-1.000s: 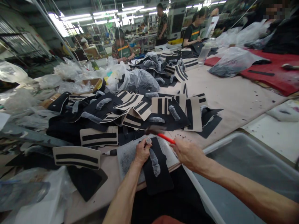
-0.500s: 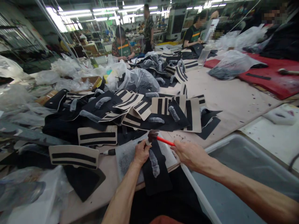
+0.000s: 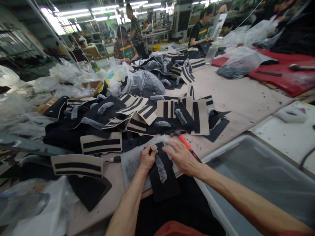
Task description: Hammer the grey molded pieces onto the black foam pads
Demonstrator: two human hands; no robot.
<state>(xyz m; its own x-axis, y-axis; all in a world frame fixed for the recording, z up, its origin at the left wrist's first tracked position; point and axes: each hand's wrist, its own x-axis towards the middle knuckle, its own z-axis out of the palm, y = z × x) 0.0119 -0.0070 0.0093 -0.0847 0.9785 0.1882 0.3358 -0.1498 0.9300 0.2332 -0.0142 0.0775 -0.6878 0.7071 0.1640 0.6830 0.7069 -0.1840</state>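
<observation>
My left hand (image 3: 147,158) is closed around a short upright punch-like tool (image 3: 154,147), with its round top showing. Below it lies a black panel (image 3: 163,186) with a plastic-wrapped strip (image 3: 161,168) on it, partly over a pale speckled pad (image 3: 134,167). My right hand (image 3: 180,156) has its fingers apart over the panel's right side and holds nothing. Just beyond it rests a hammer (image 3: 187,145) with a red and black handle, lying on the table.
Black and beige striped panels (image 3: 137,114) are heaped ahead. A black-tipped marker (image 3: 115,159) lies left of the pad. A grey plastic bin (image 3: 241,170) stands at right. People (image 3: 125,49) work across the table, near plastic bags (image 3: 145,82).
My right hand has let go of the hammer, which now lies on the table, and has moved left with its fingers spread. My left hand still holds the tool.
</observation>
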